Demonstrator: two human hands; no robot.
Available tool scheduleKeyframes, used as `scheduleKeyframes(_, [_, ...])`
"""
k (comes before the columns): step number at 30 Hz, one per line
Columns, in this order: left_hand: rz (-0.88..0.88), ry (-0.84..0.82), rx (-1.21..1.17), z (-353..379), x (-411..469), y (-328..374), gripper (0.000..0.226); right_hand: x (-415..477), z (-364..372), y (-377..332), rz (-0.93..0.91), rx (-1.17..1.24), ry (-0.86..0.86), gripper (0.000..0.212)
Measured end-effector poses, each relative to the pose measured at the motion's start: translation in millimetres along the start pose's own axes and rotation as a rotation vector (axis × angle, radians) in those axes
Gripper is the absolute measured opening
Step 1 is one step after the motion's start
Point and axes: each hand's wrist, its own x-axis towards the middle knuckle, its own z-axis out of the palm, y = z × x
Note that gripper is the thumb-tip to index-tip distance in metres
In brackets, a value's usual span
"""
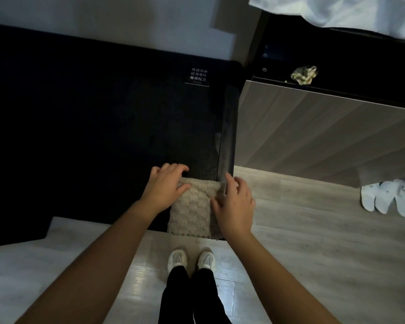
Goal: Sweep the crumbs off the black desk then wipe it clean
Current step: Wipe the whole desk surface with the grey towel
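A beige textured cloth (pixel 192 211) lies folded at the near right corner of the black desk (pixel 91 118), hanging a little over the front edge. My left hand (pixel 166 185) grips the cloth's far left corner, thumb on top of it. My right hand (pixel 234 204) holds the cloth's right edge at the desk's side, fingers curled on the fabric. No crumbs can be made out on the dark surface.
A small label with white characters (pixel 198 76) sits on the desk's far right part. A crumpled yellowish wad (pixel 304 74) lies on the dark ledge above a wood-grain panel (pixel 313 132). White slippers (pixel 391 199) lie on the floor at right. My shoes (pixel 189 259) stand below the desk edge.
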Motion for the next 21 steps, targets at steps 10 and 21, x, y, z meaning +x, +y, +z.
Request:
scheduleKeyframes(10, [-0.139, 0.044, 0.133, 0.3, -29.7, -34.3, 0.065, -27.2, 49.7, -23.3, -0.33, -0.269, -0.217, 0.072])
scheduleKeyframes(21, [-0.067, -0.141, 0.295, 10.2, -34.3, -58.0, 0.079, 33.4, 67.1, -40.2, -0.116, -0.342, -0.079, 0.062])
